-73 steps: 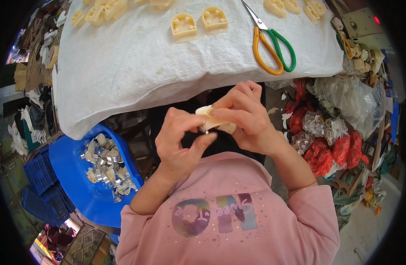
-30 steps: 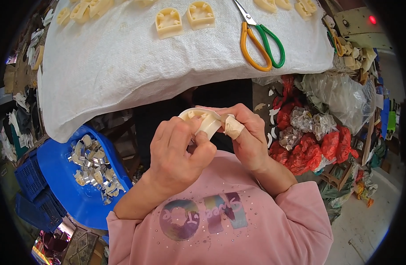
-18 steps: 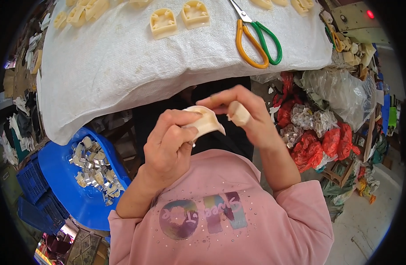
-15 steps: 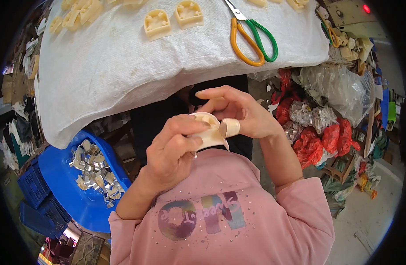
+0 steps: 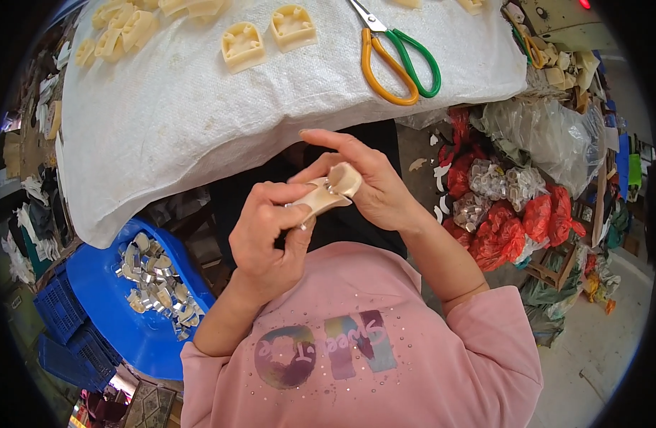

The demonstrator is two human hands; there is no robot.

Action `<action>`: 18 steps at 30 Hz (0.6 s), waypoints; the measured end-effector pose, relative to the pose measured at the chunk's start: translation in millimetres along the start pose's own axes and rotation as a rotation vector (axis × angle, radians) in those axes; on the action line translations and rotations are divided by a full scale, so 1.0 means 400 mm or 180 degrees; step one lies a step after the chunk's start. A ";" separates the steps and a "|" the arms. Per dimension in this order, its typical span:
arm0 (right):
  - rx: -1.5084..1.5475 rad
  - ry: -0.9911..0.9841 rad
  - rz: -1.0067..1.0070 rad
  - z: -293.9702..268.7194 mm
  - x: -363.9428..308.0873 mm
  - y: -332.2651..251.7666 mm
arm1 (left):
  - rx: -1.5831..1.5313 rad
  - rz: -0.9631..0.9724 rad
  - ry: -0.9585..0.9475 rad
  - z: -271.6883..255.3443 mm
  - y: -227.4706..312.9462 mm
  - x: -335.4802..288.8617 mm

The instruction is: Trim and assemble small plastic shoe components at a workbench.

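A cream-coloured moulded piece (image 5: 319,202) is held tilted in front of my chest. My left hand (image 5: 266,225) is closed on its left end, with the fingers over the top and the thumb underneath. From the right, my right hand (image 5: 367,178) meets the piece with its thumb, which wears a beige wrap (image 5: 345,180). Something small and shiny shows by that thumb's tip, too small to name. The index finger of that hand stretches out to the left, and the other fingers are partly hidden behind the thumb and the piece.
On the white-covered table (image 5: 178,128) lie scissors (image 5: 394,60) with orange and green handles and several cream arch-shaped pieces (image 5: 243,47). At the left, a blue basin (image 5: 103,289) holds shiny metallic and cream parts (image 5: 157,278). Red plastic bags (image 5: 499,232) lie at the right.
The piece has tilted and turned in my left hand. My right thumb has swung up and left onto its upper right end, and the right fingers reach further left.
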State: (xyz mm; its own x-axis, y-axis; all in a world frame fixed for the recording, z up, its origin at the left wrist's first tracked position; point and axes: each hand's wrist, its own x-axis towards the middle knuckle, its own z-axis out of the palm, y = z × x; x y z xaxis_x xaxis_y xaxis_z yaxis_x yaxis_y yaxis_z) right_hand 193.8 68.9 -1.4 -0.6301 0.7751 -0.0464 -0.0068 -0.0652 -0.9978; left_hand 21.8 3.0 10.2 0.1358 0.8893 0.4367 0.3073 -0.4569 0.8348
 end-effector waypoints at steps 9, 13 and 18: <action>-0.0657 0.0552 -0.0923 0.021 0.003 -0.013 | -0.1840 -0.1517 0.0870 0.026 0.020 0.016; -0.1205 0.0943 -0.0977 0.045 0.005 -0.025 | -0.1854 -0.1456 0.0884 0.031 0.018 0.015; 0.0201 0.0811 -0.0633 0.038 0.011 -0.012 | -0.1843 -0.1496 0.0745 0.014 0.019 0.021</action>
State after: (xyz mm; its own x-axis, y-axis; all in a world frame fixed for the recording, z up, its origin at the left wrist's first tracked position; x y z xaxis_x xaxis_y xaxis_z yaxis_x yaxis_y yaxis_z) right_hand 179.2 63.2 3.8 -0.3970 0.9084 0.1311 -0.1633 0.0706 -0.9840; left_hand 30.5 7.3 18.3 -0.1090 0.9940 -0.0005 -0.2658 -0.0286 0.9636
